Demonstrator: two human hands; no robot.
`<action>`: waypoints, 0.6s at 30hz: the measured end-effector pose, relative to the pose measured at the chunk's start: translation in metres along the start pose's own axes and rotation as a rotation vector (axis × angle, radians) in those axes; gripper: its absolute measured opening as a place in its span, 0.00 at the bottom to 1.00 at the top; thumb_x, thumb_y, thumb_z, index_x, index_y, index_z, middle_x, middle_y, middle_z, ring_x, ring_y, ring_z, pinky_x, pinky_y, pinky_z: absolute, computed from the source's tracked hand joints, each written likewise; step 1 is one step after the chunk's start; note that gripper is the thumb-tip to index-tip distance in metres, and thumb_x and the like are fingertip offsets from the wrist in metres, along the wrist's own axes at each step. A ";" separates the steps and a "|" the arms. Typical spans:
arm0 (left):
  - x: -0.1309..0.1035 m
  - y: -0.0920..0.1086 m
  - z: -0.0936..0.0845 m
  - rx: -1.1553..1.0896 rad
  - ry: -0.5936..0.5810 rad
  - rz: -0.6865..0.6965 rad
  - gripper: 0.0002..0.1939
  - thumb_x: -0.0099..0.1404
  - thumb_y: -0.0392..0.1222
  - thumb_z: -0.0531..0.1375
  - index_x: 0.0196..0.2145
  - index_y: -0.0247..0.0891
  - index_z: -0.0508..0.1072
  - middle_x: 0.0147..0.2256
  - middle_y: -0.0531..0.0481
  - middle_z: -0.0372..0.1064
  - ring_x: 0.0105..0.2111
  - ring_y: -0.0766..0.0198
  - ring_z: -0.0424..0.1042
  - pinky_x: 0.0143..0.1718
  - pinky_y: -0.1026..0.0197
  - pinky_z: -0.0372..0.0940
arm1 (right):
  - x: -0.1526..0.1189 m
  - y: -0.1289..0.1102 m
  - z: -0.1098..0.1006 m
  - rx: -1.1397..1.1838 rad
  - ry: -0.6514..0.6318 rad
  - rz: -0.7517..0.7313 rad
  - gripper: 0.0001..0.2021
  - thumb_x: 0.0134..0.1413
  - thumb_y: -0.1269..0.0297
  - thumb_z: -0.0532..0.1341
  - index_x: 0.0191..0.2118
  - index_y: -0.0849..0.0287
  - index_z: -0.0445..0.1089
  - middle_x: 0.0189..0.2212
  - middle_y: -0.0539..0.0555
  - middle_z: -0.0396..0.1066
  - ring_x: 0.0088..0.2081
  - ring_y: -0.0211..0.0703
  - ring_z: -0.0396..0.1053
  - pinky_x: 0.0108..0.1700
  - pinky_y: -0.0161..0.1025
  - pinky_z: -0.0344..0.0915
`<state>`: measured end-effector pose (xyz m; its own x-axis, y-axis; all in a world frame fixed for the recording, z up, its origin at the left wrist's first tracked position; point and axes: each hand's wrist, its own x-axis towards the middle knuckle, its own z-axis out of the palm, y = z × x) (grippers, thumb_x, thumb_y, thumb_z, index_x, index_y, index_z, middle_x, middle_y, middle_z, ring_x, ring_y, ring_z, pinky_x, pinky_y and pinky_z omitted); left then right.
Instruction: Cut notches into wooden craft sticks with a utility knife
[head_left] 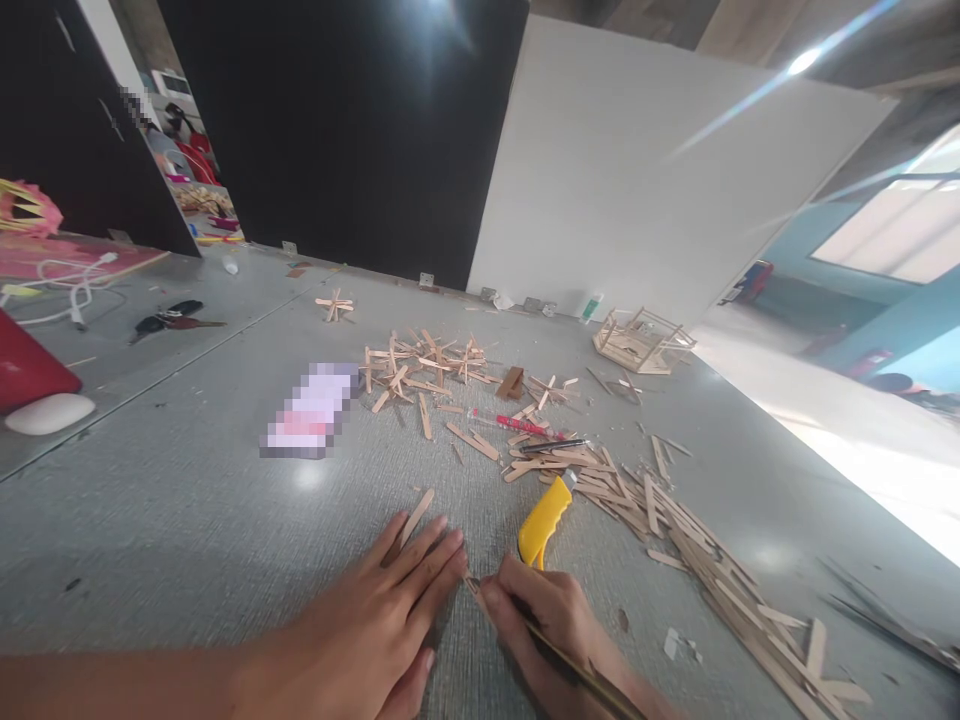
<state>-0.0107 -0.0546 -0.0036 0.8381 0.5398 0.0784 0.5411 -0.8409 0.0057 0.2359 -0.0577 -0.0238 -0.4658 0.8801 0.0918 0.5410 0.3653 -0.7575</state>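
My left hand point(405, 590) lies flat on the grey table, palm down, fingers a little apart. A wooden stick point(417, 517) pokes out from beneath its fingertips. My right hand point(544, 620) is closed in a pinch around a thin dark pen-like tool point(574, 672), whose tip points left towards a small sliver of wood point(472, 582) beside my left fingertips. Just beyond my right hand rests a yellow cutter point(545, 520). Past it lies a long pile of wooden sticks point(622, 485), with a dark pen point(553, 445) and a red pen point(517, 424) near its far end.
Stick clusters point(431, 362) lie mid-table, beside a pixelated pale object point(311, 412). A stick frame point(643, 342) stands at the back right. Keys point(169, 318), a white cable point(75, 290) and a red object point(30, 365) are on the left. Dark metal tweezers-like tools point(892, 620) lie right.
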 end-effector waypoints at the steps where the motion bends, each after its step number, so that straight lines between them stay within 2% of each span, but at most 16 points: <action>1: -0.001 0.000 0.002 0.006 0.017 -0.004 0.33 0.74 0.41 0.55 0.72 0.26 0.59 0.71 0.34 0.55 0.71 0.43 0.56 0.72 0.44 0.43 | 0.000 -0.001 0.000 -0.006 -0.010 -0.010 0.18 0.76 0.59 0.50 0.30 0.52 0.51 0.22 0.43 0.52 0.23 0.36 0.51 0.28 0.34 0.52; 5: -0.005 0.003 0.012 0.032 0.098 -0.012 0.33 0.74 0.40 0.54 0.72 0.24 0.58 0.71 0.31 0.55 0.72 0.43 0.53 0.74 0.46 0.30 | -0.001 -0.003 -0.001 -0.033 -0.025 -0.034 0.18 0.77 0.59 0.48 0.30 0.52 0.52 0.22 0.43 0.52 0.22 0.37 0.53 0.28 0.35 0.52; 8: -0.006 0.005 0.017 0.056 0.107 -0.009 0.33 0.73 0.40 0.53 0.72 0.23 0.58 0.71 0.30 0.55 0.73 0.43 0.51 0.73 0.46 0.22 | -0.002 -0.003 -0.002 -0.048 -0.031 0.008 0.19 0.78 0.59 0.47 0.30 0.52 0.54 0.21 0.44 0.55 0.22 0.37 0.54 0.28 0.36 0.54; 11: -0.006 0.006 0.016 0.085 0.102 -0.012 0.32 0.75 0.40 0.51 0.72 0.22 0.58 0.71 0.30 0.55 0.74 0.44 0.49 0.73 0.46 0.20 | -0.002 -0.002 -0.003 -0.074 -0.027 0.028 0.19 0.78 0.59 0.48 0.30 0.52 0.56 0.21 0.45 0.58 0.22 0.37 0.57 0.29 0.36 0.55; 18: -0.001 0.006 0.009 0.141 0.112 0.008 0.30 0.82 0.47 0.45 0.69 0.21 0.65 0.67 0.30 0.62 0.70 0.43 0.57 0.71 0.44 0.19 | -0.003 0.001 -0.003 -0.064 -0.049 0.021 0.19 0.78 0.59 0.48 0.30 0.53 0.54 0.21 0.43 0.57 0.21 0.36 0.55 0.27 0.34 0.53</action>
<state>-0.0076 -0.0597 -0.0130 0.8337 0.5189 0.1888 0.5454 -0.8273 -0.1348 0.2405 -0.0594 -0.0229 -0.4871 0.8723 0.0433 0.5937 0.3671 -0.7161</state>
